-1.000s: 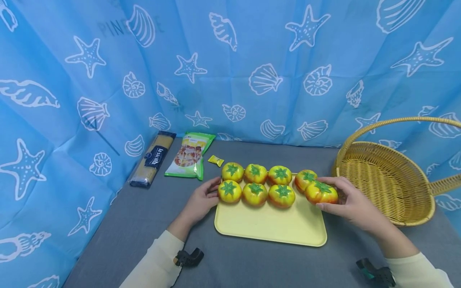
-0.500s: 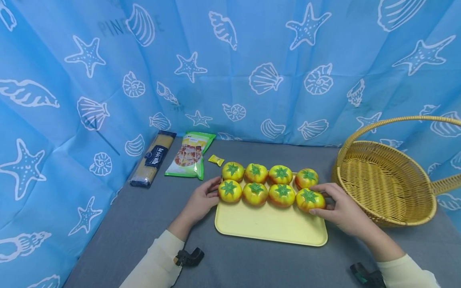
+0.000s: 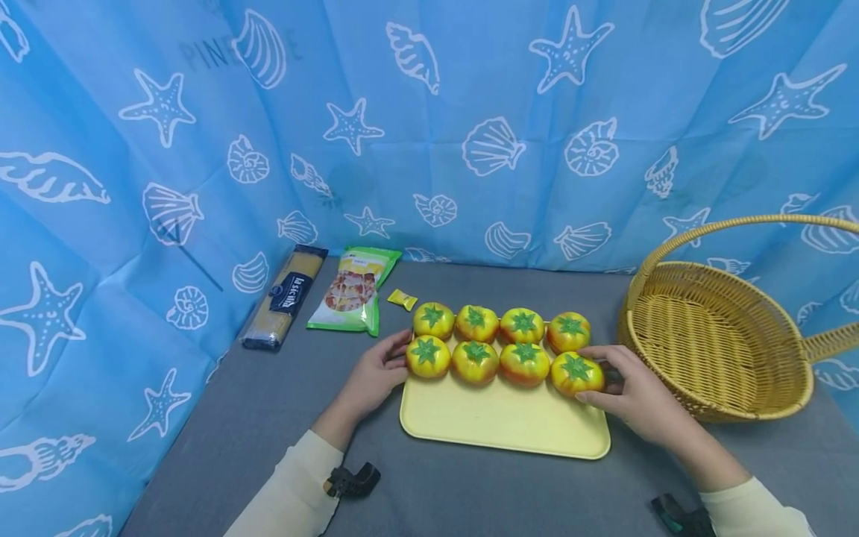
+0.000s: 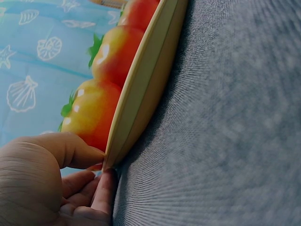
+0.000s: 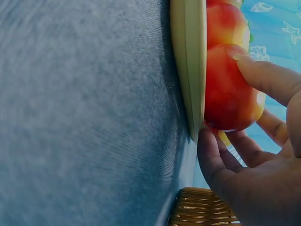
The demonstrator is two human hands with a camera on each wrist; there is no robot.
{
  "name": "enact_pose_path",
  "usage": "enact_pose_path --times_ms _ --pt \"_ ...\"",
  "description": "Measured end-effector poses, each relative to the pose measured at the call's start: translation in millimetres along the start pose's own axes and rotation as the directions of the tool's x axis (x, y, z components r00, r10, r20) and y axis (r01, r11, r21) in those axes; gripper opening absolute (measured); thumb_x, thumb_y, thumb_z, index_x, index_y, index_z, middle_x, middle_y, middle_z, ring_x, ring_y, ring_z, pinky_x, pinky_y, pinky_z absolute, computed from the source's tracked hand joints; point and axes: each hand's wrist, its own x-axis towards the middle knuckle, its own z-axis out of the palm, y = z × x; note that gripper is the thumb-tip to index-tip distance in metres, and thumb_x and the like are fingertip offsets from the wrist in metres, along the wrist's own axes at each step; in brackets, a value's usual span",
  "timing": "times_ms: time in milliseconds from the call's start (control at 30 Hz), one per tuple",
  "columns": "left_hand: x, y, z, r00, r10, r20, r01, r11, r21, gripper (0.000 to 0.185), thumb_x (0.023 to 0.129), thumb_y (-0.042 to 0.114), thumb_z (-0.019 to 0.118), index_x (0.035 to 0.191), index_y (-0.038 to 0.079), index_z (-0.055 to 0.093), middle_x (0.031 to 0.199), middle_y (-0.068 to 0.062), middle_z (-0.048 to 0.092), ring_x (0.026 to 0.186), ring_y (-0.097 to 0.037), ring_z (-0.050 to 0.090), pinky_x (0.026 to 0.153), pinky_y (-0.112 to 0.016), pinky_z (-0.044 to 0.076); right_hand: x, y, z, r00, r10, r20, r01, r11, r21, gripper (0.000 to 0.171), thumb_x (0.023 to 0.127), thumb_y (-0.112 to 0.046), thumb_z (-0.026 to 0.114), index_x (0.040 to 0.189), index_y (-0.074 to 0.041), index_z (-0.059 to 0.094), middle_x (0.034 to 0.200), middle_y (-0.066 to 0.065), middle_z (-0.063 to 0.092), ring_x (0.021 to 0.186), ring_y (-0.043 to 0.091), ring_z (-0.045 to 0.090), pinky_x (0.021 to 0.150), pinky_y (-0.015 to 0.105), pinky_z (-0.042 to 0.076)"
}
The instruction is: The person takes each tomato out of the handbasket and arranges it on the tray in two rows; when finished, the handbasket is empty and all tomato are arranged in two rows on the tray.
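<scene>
Glossy yellow-red tomatoes with green star-shaped tops sit in two rows on the far half of a pale yellow tray (image 3: pixel 503 418). My left hand (image 3: pixel 371 379) pinches the tray's left rim between thumb and fingers, beside the near-left tomato (image 3: pixel 428 356). At the right end of the near row, my right hand (image 3: pixel 631 389) grips a tomato (image 3: pixel 577 374) from its right side. In the right wrist view the thumb lies on the side of this tomato (image 5: pixel 230 94), and fingers curl around its end at the tray rim.
To the right, close by my right hand, stands a wicker basket (image 3: pixel 698 350) with a tall handle. A spaghetti pack (image 3: pixel 285 298), a green-edged food bag (image 3: pixel 354 291) and a small yellow packet (image 3: pixel 403 300) lie at the back left. A blue shell-print curtain (image 3: pixel 429 149) hangs behind.
My right hand has moved left with its tomato and set it at the right end of the near row. The far-right tomato behind it has shifted slightly. My left hand stays at the tray's rim.
</scene>
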Motion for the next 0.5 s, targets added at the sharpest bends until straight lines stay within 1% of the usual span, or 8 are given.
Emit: enact_pose_path --times_ms 133,300,367,467,500 --pt "1.4 -2.2 0.4 1.0 -0.005 -0.001 0.005 1.0 0.004 0.073 0.093 -0.001 0.068 0.163 0.001 0.047 0.162 -0.015 0.051 0.139 -0.03 0.058 0.11 -0.04 0.054 -2 -2 -4 1.0 0.025 0.003 -0.025 1.0 -0.019 0.066 0.089 -0.012 0.092 0.144 0.005 0.06 0.134 0.024 0.056 0.117 0.041 0.061 0.083 0.038 0.065" --pt "3.1 -5.4 0.2 1.0 -0.007 -0.006 0.007 1.0 0.005 0.073 0.093 -0.001 0.068 0.163 0.001 0.047 0.163 -0.015 0.051 0.139 -0.03 0.057 0.111 -0.041 0.054 -1 -11 -11 0.999 0.031 0.033 -0.029 0.999 -0.041 0.07 0.093 -0.02 0.09 0.149 0.005 0.056 0.139 0.027 0.054 0.12 0.044 0.06 0.085 0.042 0.064" --pt "3.5 -6.5 -0.4 1.0 -0.007 -0.008 0.007 1.0 0.008 0.073 0.093 -0.002 0.067 0.163 0.001 0.048 0.162 -0.015 0.051 0.139 -0.03 0.057 0.111 -0.041 0.054 -1 -16 -15 0.999 0.01 0.037 -0.007 0.998 -0.06 0.067 0.095 -0.021 0.087 0.149 0.004 0.056 0.14 0.026 0.053 0.122 0.044 0.058 0.087 0.044 0.063" --pt "3.5 -6.6 -1.7 1.0 -0.011 -0.015 0.011 1.0 0.013 0.071 0.094 -0.002 0.066 0.162 0.0 0.048 0.162 -0.015 0.052 0.139 -0.031 0.058 0.111 -0.043 0.053 1 -23 -19 0.998 -0.058 0.018 0.06 0.991 -0.116 0.061 0.098 -0.021 0.085 0.148 0.003 0.058 0.139 0.023 0.056 0.116 0.036 0.057 0.082 0.04 0.059" --pt "3.1 -6.0 -2.2 1.0 -0.011 -0.019 0.011 1.0 0.013 0.07 0.094 -0.002 0.065 0.162 0.0 0.048 0.161 -0.016 0.052 0.139 -0.032 0.058 0.112 -0.044 0.053 3 -26 -21 0.996 -0.084 0.008 0.084 0.987 -0.136 0.059 0.098 -0.02 0.085 0.147 0.002 0.06 0.136 0.02 0.057 0.112 0.033 0.056 0.078 0.038 0.056"
